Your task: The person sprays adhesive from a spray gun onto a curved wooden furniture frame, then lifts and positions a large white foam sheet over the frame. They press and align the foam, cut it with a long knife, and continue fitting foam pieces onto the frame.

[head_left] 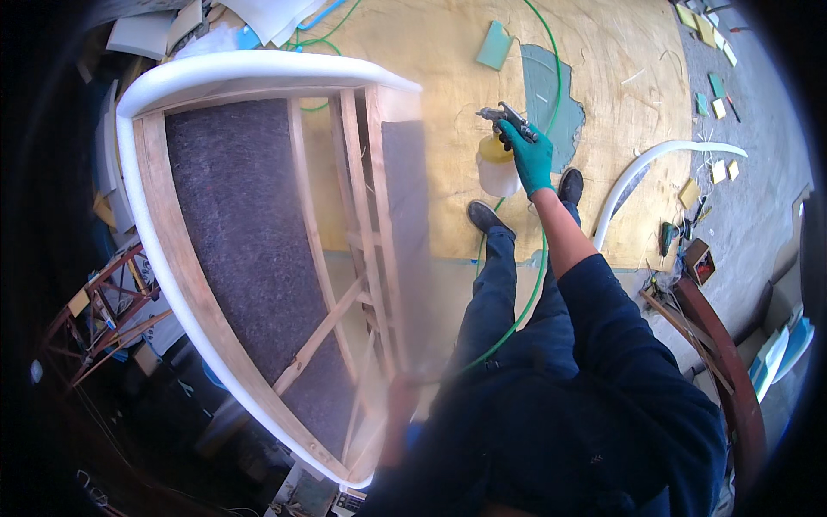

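- Yellow-brown sheets [620,164] cover much of the floor, with a torn grey patch [543,77] near the top.
- Foam bits lie about, like one green piece [494,46] beside that patch.
- The right hand [530,153] wears a green glove and is wrapped around a spray gun [508,115].
- A pot [498,177], yellow on top and whitish below, hangs under the gun.
- The spray gun is above the person's shoes [491,217] in the view, and its front end faces left.
- A big wooden frame [177,250] is on the person's left, with white padding [258,62] round its edge and dark grey cloth [233,189] inside.
- The left hand [401,405] is a blur by the frame's low end; I can't tell if it grips anything.
- A bent white strip [676,147] lies on the right.
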Motion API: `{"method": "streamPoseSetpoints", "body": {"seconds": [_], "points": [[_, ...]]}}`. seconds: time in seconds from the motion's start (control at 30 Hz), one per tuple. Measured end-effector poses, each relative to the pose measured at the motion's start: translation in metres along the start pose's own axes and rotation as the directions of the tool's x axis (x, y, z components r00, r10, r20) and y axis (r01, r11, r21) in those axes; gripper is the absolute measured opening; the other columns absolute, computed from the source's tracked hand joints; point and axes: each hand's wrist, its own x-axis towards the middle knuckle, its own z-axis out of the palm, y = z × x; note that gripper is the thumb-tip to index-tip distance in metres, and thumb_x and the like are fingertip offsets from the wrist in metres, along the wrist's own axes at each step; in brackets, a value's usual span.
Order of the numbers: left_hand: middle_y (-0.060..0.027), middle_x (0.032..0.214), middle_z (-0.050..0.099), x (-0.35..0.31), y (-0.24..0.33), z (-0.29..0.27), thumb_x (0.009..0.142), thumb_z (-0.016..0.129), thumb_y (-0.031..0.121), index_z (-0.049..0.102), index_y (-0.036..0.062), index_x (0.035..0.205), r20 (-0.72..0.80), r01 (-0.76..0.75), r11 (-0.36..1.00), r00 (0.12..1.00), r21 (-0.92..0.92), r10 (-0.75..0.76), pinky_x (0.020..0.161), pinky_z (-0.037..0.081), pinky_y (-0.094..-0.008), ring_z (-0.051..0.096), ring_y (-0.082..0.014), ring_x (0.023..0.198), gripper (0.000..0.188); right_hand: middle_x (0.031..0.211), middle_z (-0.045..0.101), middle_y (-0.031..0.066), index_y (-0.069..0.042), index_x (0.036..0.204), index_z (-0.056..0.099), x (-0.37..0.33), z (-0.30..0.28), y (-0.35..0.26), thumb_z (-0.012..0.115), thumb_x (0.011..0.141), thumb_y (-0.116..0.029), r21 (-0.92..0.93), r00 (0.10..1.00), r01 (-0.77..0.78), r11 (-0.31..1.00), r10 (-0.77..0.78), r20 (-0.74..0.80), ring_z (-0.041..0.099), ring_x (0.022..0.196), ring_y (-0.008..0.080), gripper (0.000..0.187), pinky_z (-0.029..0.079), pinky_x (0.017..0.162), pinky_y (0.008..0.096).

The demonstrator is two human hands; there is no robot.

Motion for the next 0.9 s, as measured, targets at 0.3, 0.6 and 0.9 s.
{"method": "streamPoseSetpoints", "body": {"seconds": [0.3,0.6,0.9], "points": [[-0.0163,0.099,0.075,0.003,0.004,0.003,0.092,0.067,0.005,0.077,0.0058,0.101,-0.013,-0.069,0.998,0.998,-0.006,0.069,0.087,0.057,-0.0407,0.075,-0.0321,0.096,0.014,0.082,0.074,0.0016,-0.003,0.107,0.081,0.007,-0.006,0.021,0.078,0.097,-0.027,-0.125,0.998,-0.026,0.992,0.017,-0.068,0.065,0.071,0.0082,0.027,0.05,0.066,0.0261],[-0.0184,0.104,0.075,0.008,0.01,0.0,0.093,0.068,0.01,0.079,0.0079,0.104,0.038,-0.028,0.997,0.999,0.069,0.026,0.09,0.056,-0.0423,0.073,-0.0366,0.103,0.015,0.08,0.074,0.002,-0.003,0.106,0.081,0.014,-0.008,0.041,0.076,0.098,-0.033,-0.284,0.996,0.011,0.959,-0.035,-0.081,0.065,0.07,0.0083,0.032,0.051,0.066,0.0276],[-0.019,0.105,0.074,0.006,0.014,-0.006,0.086,0.066,0.006,0.077,0.0071,0.099,0.014,-0.071,0.997,0.997,-0.028,0.072,0.094,0.054,-0.0481,0.069,-0.0393,0.107,0.018,0.08,0.073,0.0016,-0.003,0.105,0.081,-0.005,-0.003,0.019,0.077,0.097,-0.03,-0.139,0.996,-0.027,0.99,0.016,-0.083,0.063,0.07,0.0082,0.029,0.049,0.066,0.0272]]}}
